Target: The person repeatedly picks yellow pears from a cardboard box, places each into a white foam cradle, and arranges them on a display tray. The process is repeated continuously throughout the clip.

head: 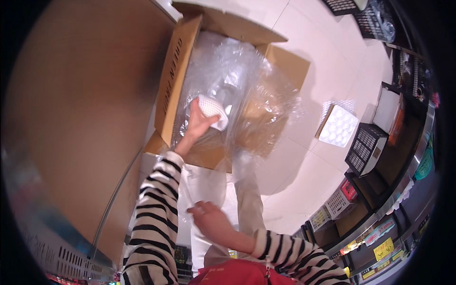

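Note:
An open cardboard box [171, 89] with printing on one flap stands on the floor, lined with a clear plastic bag [228, 67] that spills over its right side. My left hand [199, 119] reaches into the box and grips a white foam net sleeve [213, 108]; whether anything is inside the sleeve cannot be seen. Nearer my body, over my legs, hovers my right hand [212, 219], slightly blurred, with its fingers curled near the bag's loose edge. Whether it pinches the thin plastic there is unclear.
A brown panel [82, 89] rises close on the left. White moulded trays [338, 126] lie on the floor at right, beside a black crate [365, 149]. Shelving with baskets [336, 203] curves along the right. More black crates [342, 5] stand at the top right.

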The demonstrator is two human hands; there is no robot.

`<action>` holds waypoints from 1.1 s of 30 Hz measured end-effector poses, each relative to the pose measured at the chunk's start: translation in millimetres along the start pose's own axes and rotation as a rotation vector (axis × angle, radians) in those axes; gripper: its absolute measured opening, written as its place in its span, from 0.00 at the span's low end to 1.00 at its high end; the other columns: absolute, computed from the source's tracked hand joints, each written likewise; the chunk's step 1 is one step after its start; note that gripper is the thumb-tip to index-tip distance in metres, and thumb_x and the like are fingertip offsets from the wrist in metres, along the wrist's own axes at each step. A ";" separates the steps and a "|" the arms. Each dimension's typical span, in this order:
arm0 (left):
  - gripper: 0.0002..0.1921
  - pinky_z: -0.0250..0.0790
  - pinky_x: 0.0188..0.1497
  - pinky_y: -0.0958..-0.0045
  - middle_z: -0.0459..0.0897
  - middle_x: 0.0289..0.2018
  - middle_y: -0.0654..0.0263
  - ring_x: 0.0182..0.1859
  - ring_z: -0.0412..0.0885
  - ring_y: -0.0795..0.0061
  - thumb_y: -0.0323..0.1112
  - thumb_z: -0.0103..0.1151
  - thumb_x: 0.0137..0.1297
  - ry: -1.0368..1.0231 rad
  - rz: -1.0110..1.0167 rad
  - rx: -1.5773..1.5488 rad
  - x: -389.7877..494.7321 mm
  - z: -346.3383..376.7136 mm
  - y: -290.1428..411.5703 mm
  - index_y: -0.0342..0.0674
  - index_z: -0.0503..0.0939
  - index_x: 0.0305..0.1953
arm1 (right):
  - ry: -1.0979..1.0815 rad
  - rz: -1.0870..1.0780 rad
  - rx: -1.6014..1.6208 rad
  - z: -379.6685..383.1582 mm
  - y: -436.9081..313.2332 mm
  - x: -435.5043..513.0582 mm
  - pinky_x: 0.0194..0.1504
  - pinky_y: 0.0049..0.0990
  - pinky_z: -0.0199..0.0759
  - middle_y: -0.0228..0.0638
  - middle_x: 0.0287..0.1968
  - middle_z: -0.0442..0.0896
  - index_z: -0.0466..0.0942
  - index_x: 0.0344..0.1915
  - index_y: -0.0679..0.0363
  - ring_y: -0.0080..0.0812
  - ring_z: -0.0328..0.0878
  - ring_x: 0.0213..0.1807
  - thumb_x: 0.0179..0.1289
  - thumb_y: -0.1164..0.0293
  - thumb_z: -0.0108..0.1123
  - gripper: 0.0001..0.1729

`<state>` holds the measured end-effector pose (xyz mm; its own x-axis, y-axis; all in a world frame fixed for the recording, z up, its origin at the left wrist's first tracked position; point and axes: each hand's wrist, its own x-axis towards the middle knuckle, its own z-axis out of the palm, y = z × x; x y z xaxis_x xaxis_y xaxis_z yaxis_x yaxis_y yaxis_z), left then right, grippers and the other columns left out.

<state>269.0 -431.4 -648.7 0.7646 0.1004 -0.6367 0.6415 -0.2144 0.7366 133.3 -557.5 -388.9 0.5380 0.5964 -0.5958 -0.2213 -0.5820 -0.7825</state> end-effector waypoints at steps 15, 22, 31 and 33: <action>0.45 0.51 0.76 0.59 0.58 0.73 0.57 0.75 0.59 0.60 0.26 0.72 0.49 -0.131 0.909 -0.403 -465.3 -144.4 444.1 0.40 0.63 0.71 | 0.139 -0.522 0.796 -218.5 -322.5 -223.2 0.74 0.35 0.57 0.41 0.75 0.57 0.48 0.79 0.59 0.37 0.57 0.76 0.62 0.70 0.68 0.51; 0.33 0.66 0.69 0.58 0.63 0.72 0.63 0.70 0.67 0.67 0.56 0.44 0.79 0.054 0.641 -0.807 -614.7 -221.1 423.0 0.45 0.55 0.76 | 0.121 -0.949 0.343 -131.3 -411.6 -234.1 0.71 0.44 0.62 0.43 0.72 0.58 0.54 0.76 0.56 0.45 0.60 0.74 0.45 0.77 0.80 0.60; 0.32 0.78 0.52 0.66 0.73 0.61 0.63 0.61 0.76 0.71 0.47 0.59 0.73 0.313 0.519 -0.956 -652.3 -392.9 299.5 0.45 0.60 0.72 | -0.046 -1.185 -0.307 59.0 -505.3 -124.4 0.71 0.44 0.60 0.48 0.72 0.59 0.58 0.75 0.56 0.50 0.59 0.74 0.51 0.73 0.76 0.53; 0.32 0.78 0.51 0.69 0.74 0.60 0.62 0.61 0.76 0.72 0.44 0.61 0.72 0.546 0.474 -0.800 -651.2 -431.0 268.9 0.43 0.62 0.71 | -0.185 -0.940 0.047 105.3 -530.7 -94.7 0.71 0.42 0.61 0.49 0.70 0.64 0.58 0.75 0.61 0.46 0.63 0.73 0.59 0.70 0.72 0.47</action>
<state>-29.4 -135.7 62.3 0.7436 0.6364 -0.2051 -0.0243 0.3323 0.9429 114.1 -246.9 63.7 0.3760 0.8883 0.2638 0.2009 0.1997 -0.9590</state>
